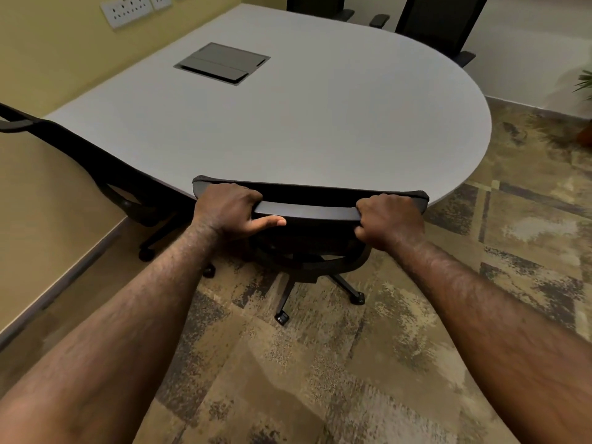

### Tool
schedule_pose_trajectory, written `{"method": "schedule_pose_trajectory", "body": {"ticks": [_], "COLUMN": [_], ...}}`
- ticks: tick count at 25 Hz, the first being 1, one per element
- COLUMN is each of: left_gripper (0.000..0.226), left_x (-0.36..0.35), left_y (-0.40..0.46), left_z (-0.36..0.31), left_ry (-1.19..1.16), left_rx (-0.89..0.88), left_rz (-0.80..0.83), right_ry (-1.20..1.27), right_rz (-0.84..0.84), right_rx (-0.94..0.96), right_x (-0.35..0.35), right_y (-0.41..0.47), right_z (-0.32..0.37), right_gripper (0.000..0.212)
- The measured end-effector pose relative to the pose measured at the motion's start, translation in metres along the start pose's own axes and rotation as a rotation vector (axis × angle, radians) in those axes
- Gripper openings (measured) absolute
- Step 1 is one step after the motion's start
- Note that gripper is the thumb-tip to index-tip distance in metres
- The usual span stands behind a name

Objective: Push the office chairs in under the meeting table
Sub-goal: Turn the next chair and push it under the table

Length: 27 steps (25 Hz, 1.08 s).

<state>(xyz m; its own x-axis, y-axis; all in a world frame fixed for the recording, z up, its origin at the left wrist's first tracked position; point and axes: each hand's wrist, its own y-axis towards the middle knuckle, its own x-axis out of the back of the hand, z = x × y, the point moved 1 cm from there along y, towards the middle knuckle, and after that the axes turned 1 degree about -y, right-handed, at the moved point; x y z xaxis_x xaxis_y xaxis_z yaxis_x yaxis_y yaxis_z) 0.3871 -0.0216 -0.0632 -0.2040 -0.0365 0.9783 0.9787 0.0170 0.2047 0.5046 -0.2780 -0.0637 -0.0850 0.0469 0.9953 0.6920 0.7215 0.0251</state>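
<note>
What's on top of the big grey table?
Set into the table top is a dark cable box, lid closed. Nothing else lies on it. What is inside the box is hidden.

Left hand (229,209), right hand (389,219), fingers (373,205) curled (arms outstretched)

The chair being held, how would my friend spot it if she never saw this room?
Find the big grey meeting table with the rounded end. At its near curved edge stands a black office chair, its back against the tabletop. Unlike the black chair at the left and the two across the table, this one has a left hand and a right hand gripping its top rail.
</note>
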Motion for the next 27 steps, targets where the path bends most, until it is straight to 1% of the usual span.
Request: {"method": "schedule_pose_trajectory", "body": {"ticks": [5, 16, 20, 23, 25, 27], "left_gripper": [0.083, 0.079, 0.080, 0.075, 0.072, 0.073], "left_x": [-0.001, 0.000, 0.003, 0.004, 0.006, 0.005], "left_y": [0.003, 0.004, -0.001, -0.005, -0.007, -0.007], "left_z": [0.000, -0.004, -0.006, -0.008, -0.012, -0.015], "left_ry": [0.003, -0.004, 0.011, -0.005, -0.017, -0.038], "left_rx": [0.012, 0.011, 0.014, 0.032, 0.031, 0.004], "left_rz": [0.004, 0.012, 0.017, 0.021, 0.017, -0.011], "right_ry": [-0.015, -0.029, 0.029, 0.078, 0.075, 0.066], "right_rz": [0.010, -0.017, -0.043, -0.163, -0.254, -0.304], "right_rx": [-0.020, -0.033, -0.054, -0.029, -0.025, -0.022], "right_x": [0.002, 0.004, 0.004, -0.003, -0.006, -0.005], "right_y": [0.005, 0.004, -0.004, -0.019, -0.033, -0.045], "right_z": [-0.003, -0.005, -0.002, -0.003, -0.008, -0.015], "right_gripper": [0.017, 0.019, 0.016, 0.025, 0.040, 0.057]}}
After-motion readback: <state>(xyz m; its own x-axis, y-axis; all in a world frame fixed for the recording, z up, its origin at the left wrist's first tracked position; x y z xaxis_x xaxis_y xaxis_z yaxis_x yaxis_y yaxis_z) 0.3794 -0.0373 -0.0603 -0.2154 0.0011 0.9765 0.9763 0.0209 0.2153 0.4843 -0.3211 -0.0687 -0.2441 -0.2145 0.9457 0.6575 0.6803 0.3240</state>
